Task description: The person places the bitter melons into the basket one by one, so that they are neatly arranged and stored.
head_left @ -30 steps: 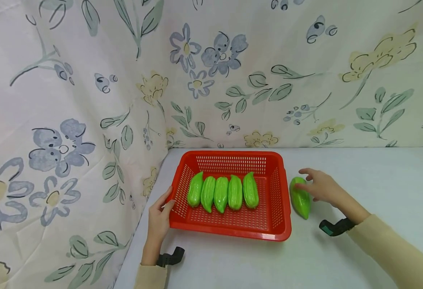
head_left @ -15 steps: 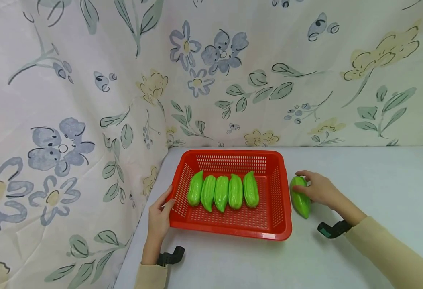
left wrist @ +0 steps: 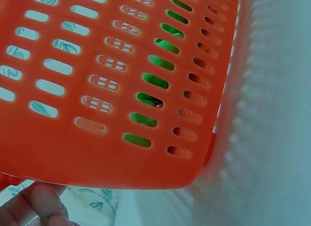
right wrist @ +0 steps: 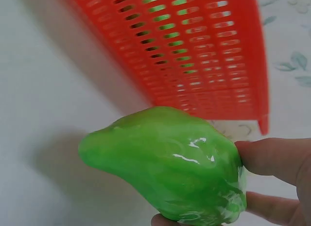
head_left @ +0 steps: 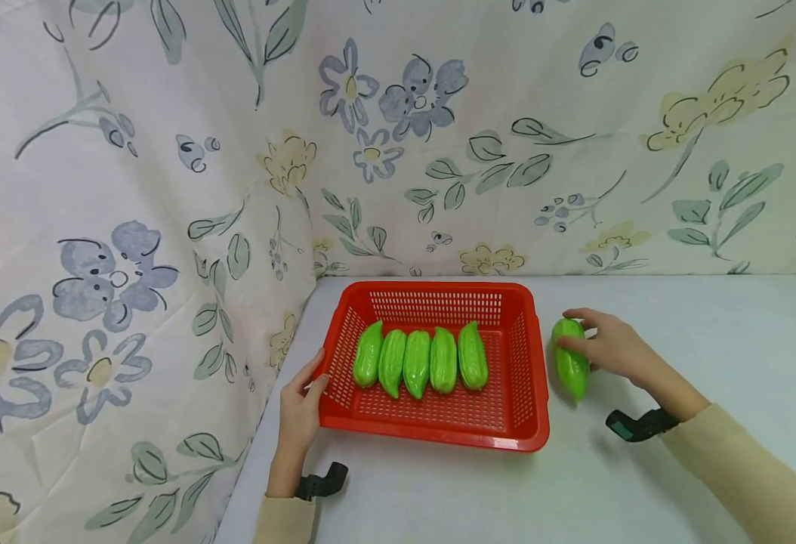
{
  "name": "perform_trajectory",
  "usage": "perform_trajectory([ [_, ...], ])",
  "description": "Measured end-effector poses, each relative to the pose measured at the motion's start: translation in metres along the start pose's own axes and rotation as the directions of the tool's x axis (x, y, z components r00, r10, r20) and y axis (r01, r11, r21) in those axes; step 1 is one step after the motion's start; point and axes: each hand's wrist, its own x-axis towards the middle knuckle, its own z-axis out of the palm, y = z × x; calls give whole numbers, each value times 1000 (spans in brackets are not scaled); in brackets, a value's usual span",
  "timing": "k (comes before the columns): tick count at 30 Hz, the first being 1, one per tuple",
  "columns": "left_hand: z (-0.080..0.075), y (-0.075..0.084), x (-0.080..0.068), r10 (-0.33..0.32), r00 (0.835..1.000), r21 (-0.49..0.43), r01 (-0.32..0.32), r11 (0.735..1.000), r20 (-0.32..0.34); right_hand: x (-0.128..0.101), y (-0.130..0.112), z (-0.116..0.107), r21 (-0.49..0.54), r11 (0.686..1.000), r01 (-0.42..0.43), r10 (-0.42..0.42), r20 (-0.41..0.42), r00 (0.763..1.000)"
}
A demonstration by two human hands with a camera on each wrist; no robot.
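A glossy green bitter melon with a tapered tip is held by my right hand, just right of the red basket. In the right wrist view, the thumb and fingers pinch the blunt end of the bitter melon. Its shadow falls apart from it, so it appears raised off the table. My left hand grips the basket's left rim, thumb on the inner side. Several more bitter melons lie side by side inside the basket, toward its left and middle.
The basket stands on a white table. A flowered cloth hangs behind the table and along its left side. Bare basket floor shows at the right and front of the row.
My right hand has closed on the bitter melon beside the basket and shifted it slightly up and to the right. The left hand and the basket have stayed in place.
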Motion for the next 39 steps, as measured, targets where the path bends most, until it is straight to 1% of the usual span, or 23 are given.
perform_trajectory([
  [3,0,0,0,1,1000,2,-1,1000,-1,-3,-6,-6,3,1000,17,-17,-15,1000],
  [18,0,0,0,-2,1000,5,2,1000,-4,-16,-31,-36,25,998,49,-48,-60,997],
  [24,0,1,0,0,1000,11,0,1000,-4,-22,-37,-45,7,998,56,-55,-86,995],
  [28,0,1,0,-5,1000,15,5,1000,-5,-24,-42,-45,11,998,66,-65,-92,994],
  [32,0,0,0,-5,1000,11,5,1000,-7,-23,-49,-41,39,996,86,-82,-90,993],
  [39,0,1,0,-7,1000,10,7,1000,-2,-15,-75,-27,63,990,128,-122,-90,988],
])
